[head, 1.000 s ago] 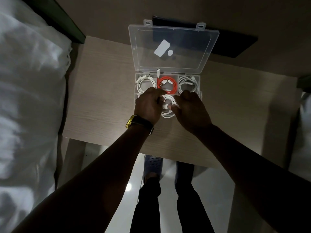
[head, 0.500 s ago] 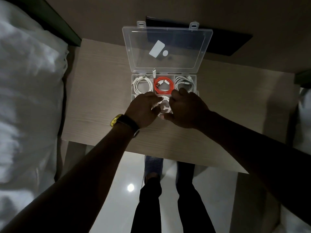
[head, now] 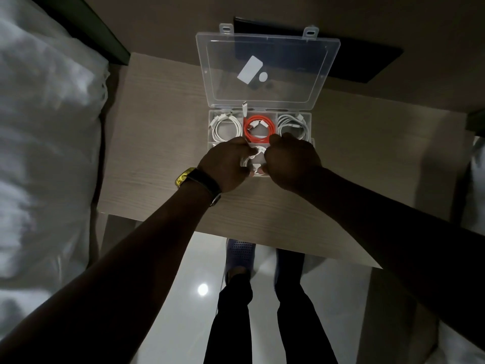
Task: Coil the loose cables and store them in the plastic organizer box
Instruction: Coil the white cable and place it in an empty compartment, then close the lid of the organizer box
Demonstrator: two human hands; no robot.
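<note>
— Plastic, clear plastic, this box (head: 311,127); it stands at the far edge of the desk (head: 162,143), near the middle, with its lid (head: 267,72) open and leaning back. Why so far from the person?

— I think the lid leans back so that both hands can come down from above. Three far compartments already have coils: a white cable (head: 225,126) in the left one, an orange cable (head: 259,128) in the middle one, another white cable (head: 292,126) in the right one. Each has its own compartment, so they do not tangle, I suppose.

— And the hands?

— They are together over the near row of the box. The left hand (head: 225,166) and the right hand (head: 291,164) both have fingers curled closed around a small white coil (head: 256,160) between them. It sits at the near middle compartment, I judge half pressed in.

— Why two hands for one little coil?

— A coiled cable wants to spring open. One hand on each side keeps the loops tight while it goes down. Whether it lies flat already, I cannot tell; the knuckles hide it.

— The watch (head: 195,181)?

— On the left wrist only.
</note>
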